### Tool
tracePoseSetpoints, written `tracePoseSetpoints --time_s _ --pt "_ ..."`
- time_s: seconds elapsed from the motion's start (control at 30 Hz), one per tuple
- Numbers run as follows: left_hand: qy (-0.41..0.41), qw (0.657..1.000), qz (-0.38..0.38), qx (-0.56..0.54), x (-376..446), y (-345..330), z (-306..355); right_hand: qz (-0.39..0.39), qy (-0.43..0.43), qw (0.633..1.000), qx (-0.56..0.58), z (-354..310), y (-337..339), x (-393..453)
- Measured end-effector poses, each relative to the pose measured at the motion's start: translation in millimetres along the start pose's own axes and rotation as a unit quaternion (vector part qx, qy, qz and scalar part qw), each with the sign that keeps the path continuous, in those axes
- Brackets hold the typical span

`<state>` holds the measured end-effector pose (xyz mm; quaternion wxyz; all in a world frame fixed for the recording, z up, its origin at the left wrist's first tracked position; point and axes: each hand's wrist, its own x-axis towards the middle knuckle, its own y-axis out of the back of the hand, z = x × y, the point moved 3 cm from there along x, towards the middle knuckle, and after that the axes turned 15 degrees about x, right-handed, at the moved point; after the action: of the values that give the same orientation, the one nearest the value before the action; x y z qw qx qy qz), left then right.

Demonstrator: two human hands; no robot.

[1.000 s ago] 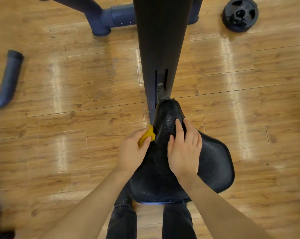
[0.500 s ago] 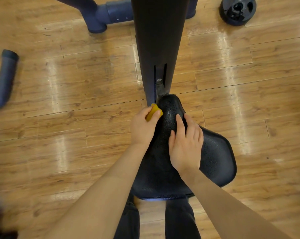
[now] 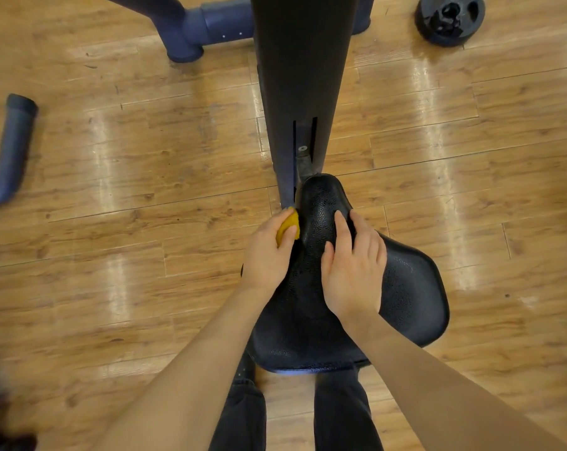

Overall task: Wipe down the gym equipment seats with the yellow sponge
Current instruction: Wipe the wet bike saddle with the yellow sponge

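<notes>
I see my left hand (image 3: 267, 255) curled round the yellow sponge (image 3: 288, 226), the grip closed on it with the thumb across its near face, so only a wedge of yellow shows between thumb and fingers. The sponge is pressed against the left flank of the black seat (image 3: 409, 288), just short of the narrow nose, which lies ahead and slightly right of this grip. My right hand (image 3: 353, 268) lies flat on top of the seat just to the right of the sponge hand, fingers straight and spread a little, pointing toward the nose; it holds nothing and simply rests on the pebbled surface. The two hands are close but not touching, with a strip of seat between them. The broad rear of the seat spreads out behind and to the right of my right hand. Straight ahead of both hands the dark frame column (image 3: 303, 76) rises from the nose of the seat. Further ahead and to the left a blue base tube (image 3: 210, 27) lies on the wooden floor (image 3: 112, 255). Far left of the sponge hand sits a bent blue bar (image 3: 10, 151), and far ahead to the right a black weight plate (image 3: 449, 17)
</notes>
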<state>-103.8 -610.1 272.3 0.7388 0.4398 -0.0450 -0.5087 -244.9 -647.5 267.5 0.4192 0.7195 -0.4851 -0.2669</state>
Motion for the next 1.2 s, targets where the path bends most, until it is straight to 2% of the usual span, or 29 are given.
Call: tracePoseSetpoints --time_s 0.07,0.2,0.4,0.57,0.8,0.93,1.07,1.2 --pt "0.001 1.0 0.008 0.003 4.9 -1.8 2.5 0.001 -0.001 1.0 0.002 0.4 -0.6 0.1" --pt "-0.001 1.0 -0.027 -0.006 -1.4 1.4 -12.9 0.005 0.001 1.0 0.002 0.2 -0.4 0.0" --pt "0.047 0.996 -0.063 -0.037 -37.4 10.4 -54.7 0.007 0.003 1.0 0.003 0.9 -0.4 -0.7" --pt "0.107 0.988 -0.038 -0.104 -49.1 7.5 -56.9 0.008 0.006 1.0 -0.002 0.4 -0.4 -0.5" --pt "0.062 0.996 -0.035 -0.052 -19.9 -2.6 -25.7 0.01 0.005 1.0 0.0 1.4 -1.1 -0.4" --pt "0.052 0.997 -0.029 -0.044 -25.6 -1.8 -31.3 0.008 0.005 1.0 0.001 1.6 -1.1 -0.4" --pt "0.09 0.994 0.001 -0.063 -49.7 2.0 -54.0 0.009 0.009 1.0 0.003 1.0 -0.7 -0.9" --pt "0.154 0.975 0.045 -0.153 -77.0 3.2 -70.4 0.007 0.01 1.0 0.004 1.6 -0.6 -1.0"
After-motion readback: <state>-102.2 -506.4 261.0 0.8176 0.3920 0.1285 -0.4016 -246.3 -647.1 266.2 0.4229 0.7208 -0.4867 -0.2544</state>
